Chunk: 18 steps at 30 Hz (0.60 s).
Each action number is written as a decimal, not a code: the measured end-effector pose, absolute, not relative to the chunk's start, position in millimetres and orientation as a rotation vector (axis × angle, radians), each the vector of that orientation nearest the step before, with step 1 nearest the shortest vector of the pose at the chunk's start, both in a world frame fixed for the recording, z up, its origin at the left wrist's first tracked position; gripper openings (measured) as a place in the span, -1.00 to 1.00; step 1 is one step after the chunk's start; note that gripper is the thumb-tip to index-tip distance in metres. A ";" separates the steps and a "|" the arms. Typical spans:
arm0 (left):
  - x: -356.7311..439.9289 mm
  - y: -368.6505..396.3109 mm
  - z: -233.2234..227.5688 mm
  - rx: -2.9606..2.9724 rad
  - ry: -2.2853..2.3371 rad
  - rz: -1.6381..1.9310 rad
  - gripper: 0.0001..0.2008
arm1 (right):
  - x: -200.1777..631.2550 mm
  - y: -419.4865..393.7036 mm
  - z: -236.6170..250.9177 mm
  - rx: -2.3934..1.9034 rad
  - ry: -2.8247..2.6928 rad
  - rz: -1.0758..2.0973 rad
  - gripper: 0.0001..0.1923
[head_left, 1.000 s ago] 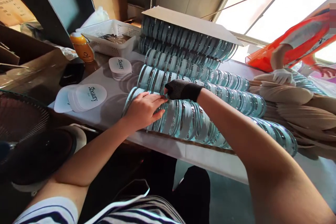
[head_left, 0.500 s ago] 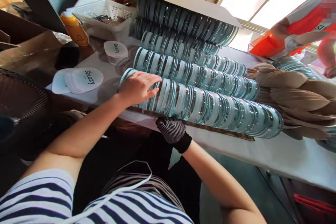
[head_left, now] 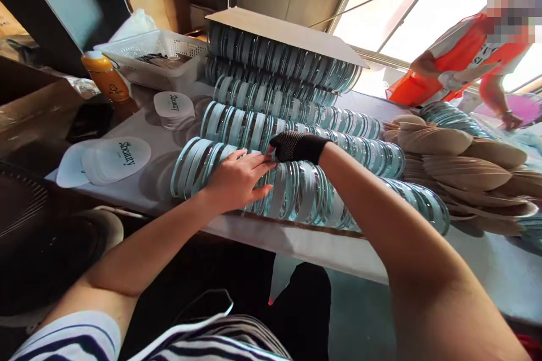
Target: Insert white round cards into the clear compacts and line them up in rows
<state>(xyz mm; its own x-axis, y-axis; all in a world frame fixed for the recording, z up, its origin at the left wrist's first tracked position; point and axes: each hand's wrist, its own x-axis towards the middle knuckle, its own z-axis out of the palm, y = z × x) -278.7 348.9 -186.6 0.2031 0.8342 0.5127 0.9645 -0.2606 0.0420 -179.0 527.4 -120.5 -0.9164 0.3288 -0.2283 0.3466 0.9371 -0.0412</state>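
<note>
Discs, clear and pale-banded, stand on edge in a front row [head_left: 296, 194], and the left hand [head_left: 237, 180] rests across its left part, fingers extended and slightly spread, thumb apart, with discs directly beneath. The right hand [head_left: 292, 147], in a black dotted glove, sits over the top of the front row just beside the left fingertips; its fingers curl downward, but whether they pinch a disc cannot be told. The right forearm [head_left: 372, 208] crosses above the front row and hides some of its discs. Just behind the front row runs a second row [head_left: 254, 130], then a third row [head_left: 292, 107], with more discs beyond under a cardboard sheet [head_left: 288, 36]. Stacked brown ovals [head_left: 466, 172] lie near the front row's right end. Left of the front row are white printed cards [head_left: 122, 161]; behind and left of it stand an orange bottle [head_left: 105, 76] and a white basket [head_left: 182, 77]. Well beyond its right end is a person in an orange vest [head_left: 455, 59].
</note>
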 end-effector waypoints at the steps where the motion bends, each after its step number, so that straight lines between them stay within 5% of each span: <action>1: -279.9 348.9 -186.8 -2.196 -1.703 -0.646 -0.55 | -180.2 528.4 -118.9 0.466 2.881 -0.129 -0.61; 9: -280.3 347.7 -184.9 -2.213 -1.747 -0.677 -0.55 | -106.8 461.4 -139.8 0.563 3.245 -0.412 -0.80; 15: -277.0 347.0 -184.8 -2.194 -1.733 -0.661 -0.56 | -72.2 367.5 -242.0 0.835 3.145 -0.044 -0.63; 18: -281.0 343.1 -183.0 -2.198 -1.742 -0.667 -0.55 | -56.9 355.4 -254.7 0.803 3.187 -0.076 -0.61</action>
<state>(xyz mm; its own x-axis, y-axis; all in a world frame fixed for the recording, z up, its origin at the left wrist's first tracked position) -281.0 343.1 -183.0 0.1765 0.8470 0.5014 0.9654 -0.2484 0.0799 -56.9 355.4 -254.7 -0.8707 0.4743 0.1300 0.4675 0.8803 -0.0802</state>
